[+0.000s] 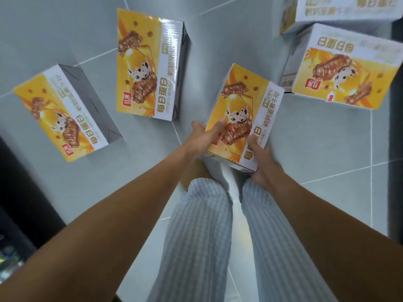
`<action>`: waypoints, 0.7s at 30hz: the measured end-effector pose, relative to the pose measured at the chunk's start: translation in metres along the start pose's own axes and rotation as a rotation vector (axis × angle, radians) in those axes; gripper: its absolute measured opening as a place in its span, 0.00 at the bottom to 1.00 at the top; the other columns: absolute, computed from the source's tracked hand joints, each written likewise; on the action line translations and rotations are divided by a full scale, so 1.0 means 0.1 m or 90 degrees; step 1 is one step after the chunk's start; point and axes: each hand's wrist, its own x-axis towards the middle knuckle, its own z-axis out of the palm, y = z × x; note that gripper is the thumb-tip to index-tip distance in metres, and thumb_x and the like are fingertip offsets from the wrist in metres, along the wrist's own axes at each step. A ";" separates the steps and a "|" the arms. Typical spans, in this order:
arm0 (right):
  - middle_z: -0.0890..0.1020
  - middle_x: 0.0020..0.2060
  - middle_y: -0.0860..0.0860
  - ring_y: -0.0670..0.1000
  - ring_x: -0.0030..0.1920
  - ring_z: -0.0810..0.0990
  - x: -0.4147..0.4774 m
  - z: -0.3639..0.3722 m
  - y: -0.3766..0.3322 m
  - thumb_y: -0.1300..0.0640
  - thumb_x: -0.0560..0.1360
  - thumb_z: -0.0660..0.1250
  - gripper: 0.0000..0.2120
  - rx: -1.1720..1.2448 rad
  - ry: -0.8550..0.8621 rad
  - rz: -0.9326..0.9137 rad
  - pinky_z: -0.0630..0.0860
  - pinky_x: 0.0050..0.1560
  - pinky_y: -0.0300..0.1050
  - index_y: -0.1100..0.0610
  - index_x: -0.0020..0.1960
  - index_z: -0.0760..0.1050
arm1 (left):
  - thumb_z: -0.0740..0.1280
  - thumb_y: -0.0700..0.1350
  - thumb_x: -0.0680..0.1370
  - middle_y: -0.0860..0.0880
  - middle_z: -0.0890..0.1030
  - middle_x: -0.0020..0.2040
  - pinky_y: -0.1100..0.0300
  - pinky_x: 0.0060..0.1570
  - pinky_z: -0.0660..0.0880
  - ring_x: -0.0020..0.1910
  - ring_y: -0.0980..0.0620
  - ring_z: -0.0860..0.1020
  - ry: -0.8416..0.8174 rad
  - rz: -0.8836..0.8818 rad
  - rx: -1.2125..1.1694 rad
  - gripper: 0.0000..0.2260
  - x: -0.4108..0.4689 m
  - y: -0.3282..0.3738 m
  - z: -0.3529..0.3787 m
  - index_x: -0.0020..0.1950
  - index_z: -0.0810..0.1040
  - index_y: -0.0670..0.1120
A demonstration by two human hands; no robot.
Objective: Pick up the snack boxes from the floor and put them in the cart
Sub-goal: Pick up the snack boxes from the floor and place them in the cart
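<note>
Yellow snack box (242, 110) | left hand (204, 136) grips its left edge | right hand (260, 158) grips its near corner | both arms outstretched

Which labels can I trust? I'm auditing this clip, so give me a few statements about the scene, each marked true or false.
1. The left hand and the right hand both grip one snack box. True.
2. The right hand hangs empty. False: it holds the snack box's near right corner.
3. A far-left box and a middle box, same print, lie on the tiled floor. True.
4. The person wears plain black shorts. False: pale striped trousers.
</note>
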 end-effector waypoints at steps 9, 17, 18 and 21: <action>0.81 0.56 0.50 0.55 0.55 0.81 -0.97 0.10 -0.47 0.33 0.65 0.71 0.25 -0.264 -0.003 -0.035 0.77 0.59 0.61 0.45 0.54 0.70 | 0.65 0.63 0.74 0.42 0.78 0.56 0.62 0.40 0.75 0.43 0.51 0.80 0.014 0.017 -0.129 0.23 -1.02 0.00 -0.28 0.52 0.74 0.43; 0.80 0.59 0.52 0.53 0.55 0.81 -2.15 0.47 -0.75 0.41 0.73 0.68 0.29 -0.387 -0.116 -0.087 0.78 0.55 0.57 0.52 0.67 0.63 | 0.65 0.62 0.74 0.50 0.73 0.48 0.58 0.42 0.73 0.49 0.52 0.76 0.154 -0.007 -0.304 0.26 -2.40 -0.06 -0.68 0.60 0.63 0.44; 0.80 0.59 0.52 0.53 0.53 0.81 -2.31 0.52 -0.76 0.40 0.73 0.68 0.29 -0.413 -0.142 -0.089 0.79 0.50 0.54 0.53 0.68 0.65 | 0.65 0.61 0.74 0.50 0.72 0.49 0.59 0.41 0.72 0.48 0.53 0.75 0.180 0.000 -0.320 0.25 -2.61 -0.09 -0.72 0.59 0.63 0.44; 0.82 0.54 0.51 0.52 0.49 0.81 -2.71 0.64 -0.79 0.40 0.74 0.66 0.23 -0.497 -0.209 -0.099 0.77 0.43 0.48 0.51 0.64 0.71 | 0.64 0.61 0.76 0.50 0.71 0.49 0.62 0.35 0.67 0.44 0.56 0.72 0.228 0.003 -0.370 0.23 -3.12 -0.19 -0.76 0.58 0.63 0.45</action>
